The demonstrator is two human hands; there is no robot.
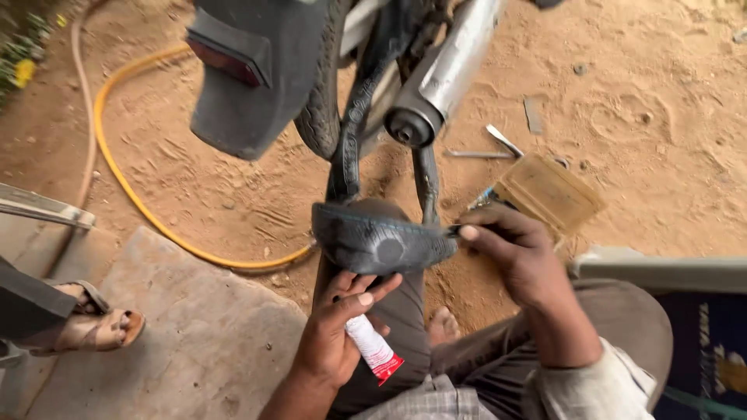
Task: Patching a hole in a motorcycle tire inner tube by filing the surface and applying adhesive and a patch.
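Outdoors, in soft daylight, the ground (646, 93) is reddish sandy dirt marked with footprints. A yellow hose (124, 183) curves across it beside a pale concrete slab (187, 327). A motorcycle's rear wheel (323, 117) and chrome exhaust (443, 74) stand above.

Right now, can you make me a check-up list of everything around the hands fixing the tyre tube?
Surface: sandy dirt ground, with a concrete slab at the lower left.
Job's things: black inner tube draped over the person's knee, with a round roughened spot; small white and red tube.
Clutter: metal tyre levers and a flat wooden block on the sand.
Grippers: left hand holds the small tube, fingertips on the rubber; right hand pinches the inner tube's end.
Cables: yellow hose curving over the sand.
Surroundings: motorcycle rear wheel, exhaust pipe, mudguard; another person's sandalled foot.
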